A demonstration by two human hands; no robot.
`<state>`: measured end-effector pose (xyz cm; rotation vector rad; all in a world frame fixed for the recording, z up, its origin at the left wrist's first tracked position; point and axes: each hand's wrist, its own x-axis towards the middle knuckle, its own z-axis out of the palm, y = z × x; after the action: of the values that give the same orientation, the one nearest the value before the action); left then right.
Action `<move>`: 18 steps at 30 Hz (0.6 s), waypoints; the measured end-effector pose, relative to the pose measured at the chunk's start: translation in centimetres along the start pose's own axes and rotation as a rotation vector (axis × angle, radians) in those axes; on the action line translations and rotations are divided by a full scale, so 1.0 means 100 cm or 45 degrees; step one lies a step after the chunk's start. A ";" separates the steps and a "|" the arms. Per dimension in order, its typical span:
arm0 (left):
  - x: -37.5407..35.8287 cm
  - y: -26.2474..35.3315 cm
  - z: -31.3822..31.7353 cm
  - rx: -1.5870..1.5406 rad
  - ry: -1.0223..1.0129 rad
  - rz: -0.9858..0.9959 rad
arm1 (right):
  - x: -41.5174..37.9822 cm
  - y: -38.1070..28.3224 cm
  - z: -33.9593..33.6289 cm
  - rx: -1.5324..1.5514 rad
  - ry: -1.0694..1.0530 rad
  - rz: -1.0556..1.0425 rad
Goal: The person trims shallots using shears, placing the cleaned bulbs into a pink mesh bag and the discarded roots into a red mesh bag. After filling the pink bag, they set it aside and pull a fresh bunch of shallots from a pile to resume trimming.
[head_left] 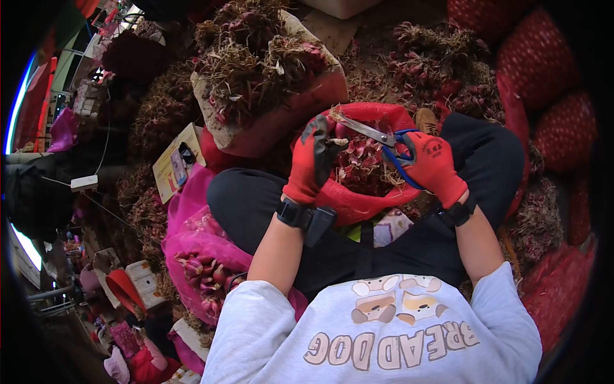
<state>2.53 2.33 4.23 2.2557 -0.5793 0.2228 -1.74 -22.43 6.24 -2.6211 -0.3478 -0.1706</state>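
My left hand [315,153], in a red glove with dark fingertips, is closed round something small, possibly a shallot, whose pale end pokes out between the fingers. My right hand [432,165], in a red glove, grips the blue handles of the scissors [364,130]. The blades point left, and their tips reach the top of my left hand. Below both hands lies an open red mesh bag [364,203] with loose shallots and peelings [368,165] inside, between my crossed legs.
A pale crate [291,121] heaped with dried shallot bunches [256,64] stands beyond my left hand. A pink mesh bag [208,272] of shallots sits at my left knee. Full red sacks [537,61] line the right. More bunches [441,61] lie ahead.
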 end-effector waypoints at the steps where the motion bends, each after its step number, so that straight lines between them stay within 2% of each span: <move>1: 0.000 0.002 0.000 0.018 0.013 -0.007 | 0.000 -0.002 0.000 -0.019 -0.008 0.016; 7: 0.003 0.016 -0.006 -0.045 -0.082 -0.123 | 0.001 0.003 0.005 -0.118 -0.131 0.121; 12: -0.001 0.002 0.004 0.145 -0.003 0.080 | 0.000 0.000 0.006 -0.107 -0.305 0.244; 16: -0.003 0.003 0.008 0.129 0.058 0.164 | -0.005 0.007 0.014 -0.196 -0.338 0.180; 18: -0.005 0.003 0.013 -0.303 0.082 -0.007 | -0.005 0.008 0.013 -0.214 -0.332 0.132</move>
<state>1.94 1.38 3.33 2.0128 -0.5362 0.2117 -1.97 -22.58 4.63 -2.8259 -0.2954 0.1862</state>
